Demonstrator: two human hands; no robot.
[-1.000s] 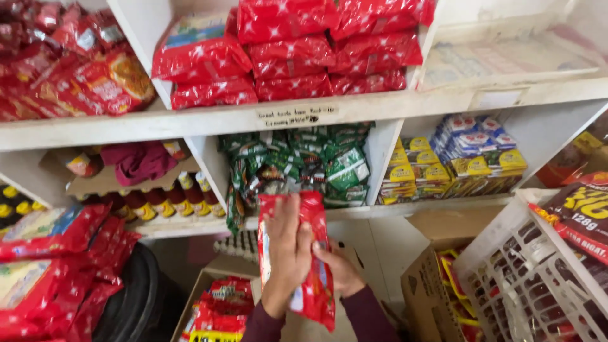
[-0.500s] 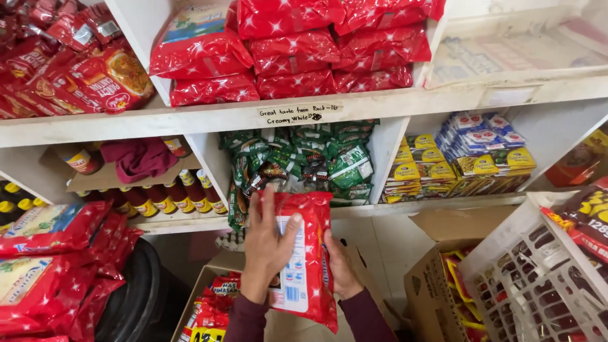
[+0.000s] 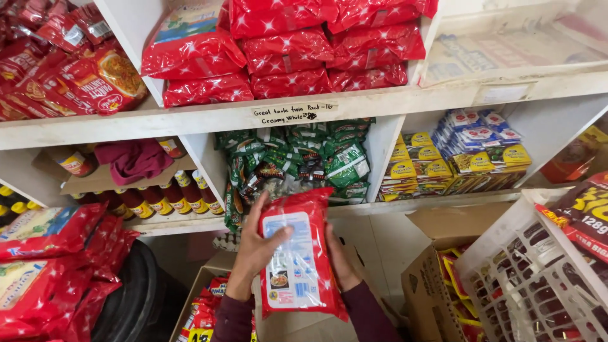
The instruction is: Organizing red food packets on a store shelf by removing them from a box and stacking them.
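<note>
both hands clamp red multipack pouch upright, back panel toward camera: left hand fingers wrapped on left edge, right hand behind right edge; held below shelf front edge, above open carton.

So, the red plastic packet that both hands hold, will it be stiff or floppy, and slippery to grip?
The red packet is probably a little floppy: its film looks wrinkled and its lower edge bends. The glossy film may be slippery, which fits the left hand and the right hand holding it from both sides. It looks light for its size, though that is a guess.
</note>
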